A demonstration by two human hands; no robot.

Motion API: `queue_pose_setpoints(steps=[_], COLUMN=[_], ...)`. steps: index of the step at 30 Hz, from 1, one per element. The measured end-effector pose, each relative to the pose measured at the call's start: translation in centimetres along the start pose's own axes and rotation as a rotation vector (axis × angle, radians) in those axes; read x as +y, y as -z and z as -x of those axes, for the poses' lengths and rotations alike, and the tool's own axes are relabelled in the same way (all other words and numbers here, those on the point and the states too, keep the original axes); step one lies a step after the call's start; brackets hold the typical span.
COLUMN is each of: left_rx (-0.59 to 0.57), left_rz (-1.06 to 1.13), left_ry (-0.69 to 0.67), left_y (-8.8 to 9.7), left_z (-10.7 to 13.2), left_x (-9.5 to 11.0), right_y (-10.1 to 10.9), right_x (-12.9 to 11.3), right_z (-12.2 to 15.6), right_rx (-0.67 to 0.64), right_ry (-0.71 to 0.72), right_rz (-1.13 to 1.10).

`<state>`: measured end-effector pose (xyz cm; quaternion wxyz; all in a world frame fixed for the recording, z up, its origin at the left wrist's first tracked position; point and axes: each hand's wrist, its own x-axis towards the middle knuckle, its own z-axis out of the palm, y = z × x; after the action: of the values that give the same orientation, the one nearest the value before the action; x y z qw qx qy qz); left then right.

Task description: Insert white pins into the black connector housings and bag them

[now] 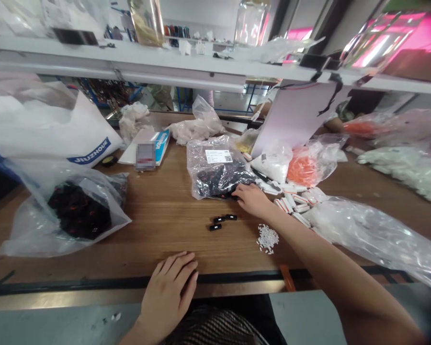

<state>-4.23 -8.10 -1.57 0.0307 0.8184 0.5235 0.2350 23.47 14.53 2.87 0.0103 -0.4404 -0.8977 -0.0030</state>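
Note:
My right hand (252, 199) reaches forward to the mouth of a clear plastic bag (215, 165) full of small black parts, its fingertips curled at the bag's opening; what they grip is hidden. Three loose black parts (222, 222) lie on the wooden table just in front of that hand. A small heap of tiny white pieces (267, 238) sits beside my right forearm. My left hand (170, 287) rests flat on the table's front edge, fingers stretched out, holding nothing.
A second bag of black parts (75, 211) lies at the left below a large white bag (57, 129). Bags of orange (303, 167) and white parts, small white pieces (294, 201) and crumpled clear plastic (373, 235) fill the right. A box (151, 148) lies behind.

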Motion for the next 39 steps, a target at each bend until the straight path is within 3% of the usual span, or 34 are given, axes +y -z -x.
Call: queue_pose_setpoints(steps=[6,13,19,24,27,30,34,36,39], left_rx=[-0.027,-0.017,0.028,0.031,0.044,0.041,-0.117,-0.173,-0.152], left_rz=[0.017,0.056,0.074,0.123,0.250,0.393,0.461,0.433,0.354], left_ry=[0.005,0.047,0.055,0.063,0.078,0.096,0.067,0.043,0.034], left_y=[-0.1,0.0,0.2,0.4,0.9,1.4,1.0,0.2,-1.0], left_z=[0.2,0.2,-0.2,-0.1,-0.4,-1.9,-4.4,-5.1,-5.4], left_x=[-0.2,-0.1,0.1,0.0,-0.2,0.0,1.0,1.5,2.1], right_y=[0.6,0.6,0.2,1.6,2.8,2.9,1.5,0.9,0.9], right_x=[0.7,0.1,0.0,0.3,-2.2,-6.9,-11.9,-12.8,-12.2], right_z=[-1.1,-0.6,-0.9,0.1,3.1,6.7,9.0,9.2,9.6], right_rx=[-0.040,-0.020,-0.027,0.008,0.007,-0.032,-0.116,-0.117,-0.082], right_ry=[0.054,0.020,0.007,-0.011,0.018,0.151,0.136,0.095,0.045], right_rz=[0.062,0.060,-0.014,-0.152,-0.256,-0.474,-0.438,-0.444,-0.568])
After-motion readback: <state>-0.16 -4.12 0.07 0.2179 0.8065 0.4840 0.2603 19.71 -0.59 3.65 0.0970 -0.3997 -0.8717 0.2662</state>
